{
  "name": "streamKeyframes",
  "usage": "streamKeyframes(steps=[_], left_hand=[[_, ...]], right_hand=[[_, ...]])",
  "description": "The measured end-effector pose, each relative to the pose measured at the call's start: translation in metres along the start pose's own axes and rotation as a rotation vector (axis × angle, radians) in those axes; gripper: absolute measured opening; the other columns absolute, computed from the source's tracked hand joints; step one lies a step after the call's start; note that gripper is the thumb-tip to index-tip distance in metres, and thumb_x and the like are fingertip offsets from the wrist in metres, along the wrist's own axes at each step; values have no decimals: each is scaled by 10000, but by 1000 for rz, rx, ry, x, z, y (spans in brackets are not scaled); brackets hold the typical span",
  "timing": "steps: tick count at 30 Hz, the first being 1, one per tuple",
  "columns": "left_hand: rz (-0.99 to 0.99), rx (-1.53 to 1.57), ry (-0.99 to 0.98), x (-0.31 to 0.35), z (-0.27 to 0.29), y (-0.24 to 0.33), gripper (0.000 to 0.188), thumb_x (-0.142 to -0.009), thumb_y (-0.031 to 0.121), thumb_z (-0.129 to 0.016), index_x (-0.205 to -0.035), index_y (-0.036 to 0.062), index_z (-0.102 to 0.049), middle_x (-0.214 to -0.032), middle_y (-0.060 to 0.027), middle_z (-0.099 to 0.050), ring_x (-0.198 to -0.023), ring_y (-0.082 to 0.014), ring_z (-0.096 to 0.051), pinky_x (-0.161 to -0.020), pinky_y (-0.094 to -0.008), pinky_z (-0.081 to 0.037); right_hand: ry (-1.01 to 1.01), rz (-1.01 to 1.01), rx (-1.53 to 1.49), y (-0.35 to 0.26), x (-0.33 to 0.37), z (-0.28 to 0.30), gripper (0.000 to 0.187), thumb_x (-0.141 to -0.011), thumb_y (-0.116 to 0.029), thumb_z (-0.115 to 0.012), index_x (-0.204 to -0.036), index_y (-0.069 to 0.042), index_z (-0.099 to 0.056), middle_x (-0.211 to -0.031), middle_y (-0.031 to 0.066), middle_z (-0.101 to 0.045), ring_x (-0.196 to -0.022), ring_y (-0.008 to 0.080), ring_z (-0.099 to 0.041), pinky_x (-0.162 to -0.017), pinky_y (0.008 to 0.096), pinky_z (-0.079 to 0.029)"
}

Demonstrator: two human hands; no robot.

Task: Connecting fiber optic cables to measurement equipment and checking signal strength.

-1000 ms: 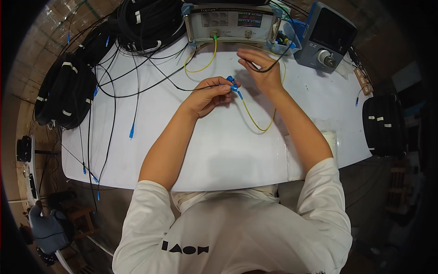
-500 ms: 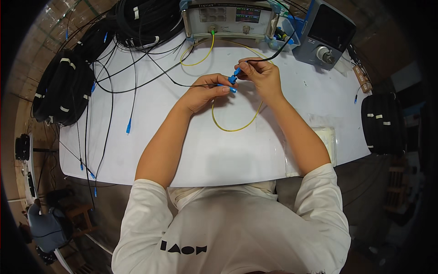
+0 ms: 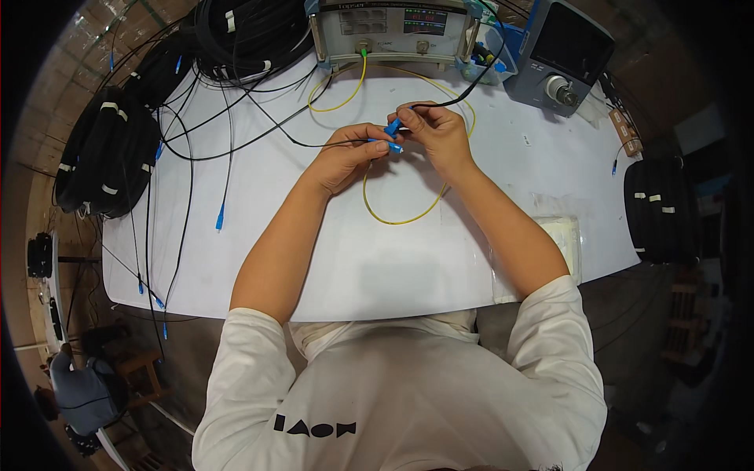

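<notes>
Over the middle of the white table, my left hand and my right hand meet. My left hand pinches a small blue connector on a thin black cable. My right hand grips another blue connector at the end of a second black cable. The two connectors sit close together between my fingertips. A yellow cable loops on the table under my hands and runs up to the grey instrument at the back.
Coils of black cable lie at the left and back left. A grey-blue meter stands at the back right, another black coil at the right. A clear bag of white wipes lies near my right elbow. Loose blue-tipped cables trail left.
Both hands have drawn together and nearer to me, bringing the two blue connectors close. The yellow cable's loop has shifted beneath them.
</notes>
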State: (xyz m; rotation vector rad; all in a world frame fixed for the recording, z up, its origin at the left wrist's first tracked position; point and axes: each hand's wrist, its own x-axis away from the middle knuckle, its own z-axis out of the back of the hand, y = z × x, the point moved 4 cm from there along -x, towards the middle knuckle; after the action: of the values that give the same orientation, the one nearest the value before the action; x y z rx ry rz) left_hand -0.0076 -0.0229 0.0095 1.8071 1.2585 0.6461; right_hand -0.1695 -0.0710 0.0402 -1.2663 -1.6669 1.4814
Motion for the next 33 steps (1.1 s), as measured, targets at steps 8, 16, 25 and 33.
streamKeyframes(steps=[8, 16, 25, 33], left_hand=[[-6, 16, -30, 1, 1, -1, 172, -870, 74, -714, -1026, 9, -684, -1086, -102, -691, -1003, -142, -602, -902, -262, -464], [-11, 1, -42, 3, 1, 0, 169, -866, 88, -722, -1006, 0, -689, -1060, -111, -690, -949, -158, -621, -883, -293, -493], [161, -87, -210, 7, -19, -3, 233, -785, 134, -775, -957, -4, -698, -1064, -177, -683, -969, -225, -648, -886, -318, -513], [223, -37, -105, 5, -7, -12, 396, -783, 103, -789, -1129, 30, -612, -999, -155, -685, -902, -209, -662, -784, -302, -547]], right_hand=[[-39, -48, 25, 4, 0, -4, 310, -930, -238, -691, -1015, 57, -652, -956, 116, -708, -832, 156, -671, -737, 284, -569], [-115, -62, 42, 8, 1, -5, 270, -929, -221, -690, -1004, 36, -657, -967, 108, -706, -878, 146, -664, -769, 287, -570], [-687, -336, -180, -22, -5, 23, 380, -865, -146, -669, -1194, 42, -630, -1159, 166, -650, -986, 228, -648, -901, 381, -546], [-865, -284, 461, -22, -29, -30, 265, -871, -192, -705, -1036, 16, -711, -899, 57, -676, -803, 120, -621, -702, 272, -501]])
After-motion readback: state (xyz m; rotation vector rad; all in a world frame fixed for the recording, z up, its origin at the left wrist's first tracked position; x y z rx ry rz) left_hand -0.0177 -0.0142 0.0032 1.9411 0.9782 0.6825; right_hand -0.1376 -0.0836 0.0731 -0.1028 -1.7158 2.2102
